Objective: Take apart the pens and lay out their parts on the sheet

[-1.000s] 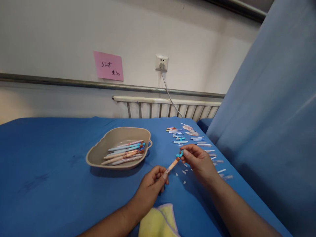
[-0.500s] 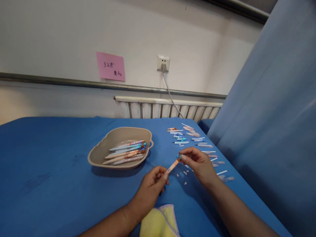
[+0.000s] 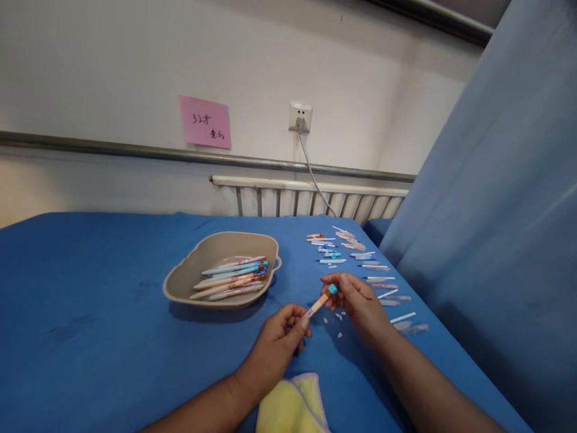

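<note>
My left hand (image 3: pixel 283 334) is closed on a pen (image 3: pixel 318 305) with a pale orange barrel, pinching it between thumb and fingers. The pen points up and to the right. Its blue end (image 3: pixel 332 289) sits within the curled fingers of my right hand (image 3: pixel 358 304), the thumb beside it. Left of my hands stands a beige basin (image 3: pixel 180 288) with several pens (image 3: pixel 234 278) in blue, orange and clear wrapping. Small white bits (image 3: pixel 339 335) lie on the blue cloth below my right hand.
Along the right side of the blue-covered surface (image 3: pixel 112 361) lie several groups of pen parts (image 3: pixel 331 254) and thin white refills (image 3: pixel 403 317). A yellow cloth (image 3: pixel 291 406) is at the near edge. A blue curtain (image 3: pixel 478 228) hangs at right; a white rail (image 3: pixel 311 182) runs behind.
My right fingers have shifted from a pinch over the pen's end to a curl behind and beside it, so the blue end now shows. My left hand keeps its hold.
</note>
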Available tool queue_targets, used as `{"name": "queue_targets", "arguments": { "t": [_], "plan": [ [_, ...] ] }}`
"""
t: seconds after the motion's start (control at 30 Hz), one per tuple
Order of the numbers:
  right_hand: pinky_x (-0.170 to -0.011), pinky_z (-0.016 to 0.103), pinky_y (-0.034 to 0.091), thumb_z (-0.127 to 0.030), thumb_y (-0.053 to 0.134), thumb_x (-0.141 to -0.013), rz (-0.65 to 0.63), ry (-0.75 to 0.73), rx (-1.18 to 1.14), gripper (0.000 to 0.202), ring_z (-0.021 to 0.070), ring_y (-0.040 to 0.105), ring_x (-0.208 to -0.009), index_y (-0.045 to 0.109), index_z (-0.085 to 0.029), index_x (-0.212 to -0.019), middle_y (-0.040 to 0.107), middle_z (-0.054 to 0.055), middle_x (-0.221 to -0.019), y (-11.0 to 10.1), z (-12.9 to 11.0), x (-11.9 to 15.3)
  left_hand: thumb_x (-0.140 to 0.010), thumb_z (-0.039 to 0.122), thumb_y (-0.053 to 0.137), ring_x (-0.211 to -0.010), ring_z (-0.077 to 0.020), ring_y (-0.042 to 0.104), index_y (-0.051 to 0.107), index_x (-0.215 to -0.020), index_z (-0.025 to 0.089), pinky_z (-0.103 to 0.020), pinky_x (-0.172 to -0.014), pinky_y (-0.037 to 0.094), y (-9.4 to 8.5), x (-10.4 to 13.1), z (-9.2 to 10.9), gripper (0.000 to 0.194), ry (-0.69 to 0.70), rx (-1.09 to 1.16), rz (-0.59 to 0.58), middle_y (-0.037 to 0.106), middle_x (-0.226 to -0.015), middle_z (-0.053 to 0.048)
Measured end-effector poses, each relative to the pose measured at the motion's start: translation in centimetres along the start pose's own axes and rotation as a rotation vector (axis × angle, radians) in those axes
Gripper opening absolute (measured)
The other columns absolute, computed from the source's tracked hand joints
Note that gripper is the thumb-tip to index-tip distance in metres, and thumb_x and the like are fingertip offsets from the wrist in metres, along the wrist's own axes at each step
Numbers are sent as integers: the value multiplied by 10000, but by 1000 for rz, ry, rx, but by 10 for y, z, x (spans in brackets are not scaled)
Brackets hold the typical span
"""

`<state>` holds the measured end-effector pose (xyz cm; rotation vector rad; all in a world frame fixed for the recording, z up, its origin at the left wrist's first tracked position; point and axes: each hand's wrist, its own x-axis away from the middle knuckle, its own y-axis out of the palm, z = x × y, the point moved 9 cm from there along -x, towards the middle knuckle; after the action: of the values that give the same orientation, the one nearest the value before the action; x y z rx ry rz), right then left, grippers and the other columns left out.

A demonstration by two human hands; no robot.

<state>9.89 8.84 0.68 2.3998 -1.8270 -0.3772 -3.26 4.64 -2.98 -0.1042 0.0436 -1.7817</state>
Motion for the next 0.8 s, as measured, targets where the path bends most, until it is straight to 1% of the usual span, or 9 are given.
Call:
{"name": "queue_targets", "arguments": {
  "t": [0.07, 0.17, 0.3, 0.4, 0.47, 0.57, 0.63, 0.7, 0.8],
  "plan": [
    [-587, 255, 428, -472, 507, -826, 1, 0, 16, 346, 135, 583, -637, 653, -179, -935, 646, 49, -795, 0, 2, 0, -808, 374, 533, -504, -72, 461, 534, -806, 158, -185, -494, 355, 0, 0, 0, 215, -16, 9, 7, 562, -658, 16],
    [-592, 247, 426, -446, 562, -797, 17, 7, 60, 298, 126, 571, -614, 665, -174, -862, 641, 30, -730, -1, 3, -1, -804, 377, 536, -494, -69, 462, 532, -795, 158, -181, -479, 347, -1, -1, -1, 220, -29, 25, 11, 562, -648, 19],
    [-563, 240, 413, -452, 590, -772, 45, 14, 83, 294, 120, 543, -565, 645, -163, -775, 620, 12, -646, -1, 4, 0, -789, 386, 553, -486, -67, 471, 540, -801, 159, -179, -470, 344, -2, -1, -4, 228, -40, 40, 10, 580, -648, 16],
    [-554, 243, 408, -468, 583, -771, 55, 14, 85, 312, 123, 535, -553, 628, -160, -744, 614, 14, -634, 0, 4, 0, -777, 402, 564, -491, -75, 491, 545, -797, 160, -180, -462, 344, 0, -2, -6, 244, -55, 53, -1, 597, -644, 9],
    [-553, 248, 412, -496, 556, -780, 45, 25, 55, 342, 131, 551, -572, 634, -163, -790, 630, 27, -683, 2, 6, 1, -771, 420, 567, -497, -81, 504, 546, -789, 156, -185, -461, 351, 2, -2, -6, 265, -70, 75, -19, 615, -658, -3],
    [-534, 250, 414, -550, 523, -777, 56, 38, -15, 421, 141, 574, -597, 629, -181, -948, 652, 50, -810, 1, 8, 1, -752, 455, 574, -505, -92, 528, 552, -793, 144, -199, -471, 373, 5, -3, -6, 314, -112, 135, -52, 649, -694, -30],
    [-532, 252, 416, -557, 522, -773, 75, 42, -37, 463, 141, 580, -608, 609, -185, -1033, 651, 64, -870, -1, 8, 1, -745, 480, 573, -516, -105, 554, 556, -820, 136, -205, -474, 379, 7, -3, -6, 353, -150, 183, -79, 665, -714, -49],
    [-544, 252, 419, -535, 527, -782, 80, 45, -33, 461, 135, 580, -618, 602, -180, -1067, 649, 72, -892, -2, 9, 1, -754, 490, 560, -527, -112, 574, 556, -841, 130, -207, -475, 379, 10, -2, -6, 370, -171, 217, -115, 677, -746, -65],
    [-550, 250, 414, -500, 530, -794, 83, 40, 23, 431, 122, 564, -606, 618, -177, -1066, 651, 70, -889, -4, 10, 2, -782, 476, 537, -530, -109, 579, 554, -850, 126, -205, -478, 377, 13, 0, -4, 357, -182, 242, -160, 684, -770, -76]
  ]
}}
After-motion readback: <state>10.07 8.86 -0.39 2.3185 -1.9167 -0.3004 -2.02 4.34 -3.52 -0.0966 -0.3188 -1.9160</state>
